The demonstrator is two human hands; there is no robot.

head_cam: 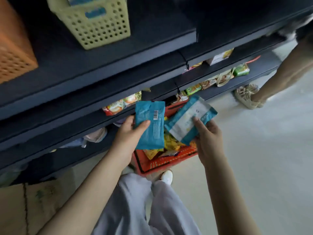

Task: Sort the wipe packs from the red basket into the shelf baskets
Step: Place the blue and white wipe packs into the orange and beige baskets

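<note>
The left hand (pixel 129 133) is gripping a teal plastic wipe pack (pixel 150 124); the right hand (pixel 209 133) is pinching a teal-and-white wipe pack (pixel 188 119), both above the red plastic basket (pixel 169 160) on the floor.

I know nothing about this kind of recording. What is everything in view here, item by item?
red basket: one, red, on the floor by the shelves
left wipe pack: one, teal, held above the red basket
right wipe pack: one, teal and white, held above the red basket
snack packets: several, mostly yellow, inside the red basket
yellow basket: one, pale yellow, top shelf
orange basket: one, orange, top shelf, far left
shelves: one unit, dark blue-grey, ahead
shelf goods: many, mixed colours, lower shelves
cardboard box: one, brown, lower left
bystander's sandal: one, beige, floor at right
trousers: one pair, pale, below
left hand: grips the left wipe pack
right hand: grips the right wipe pack
</note>
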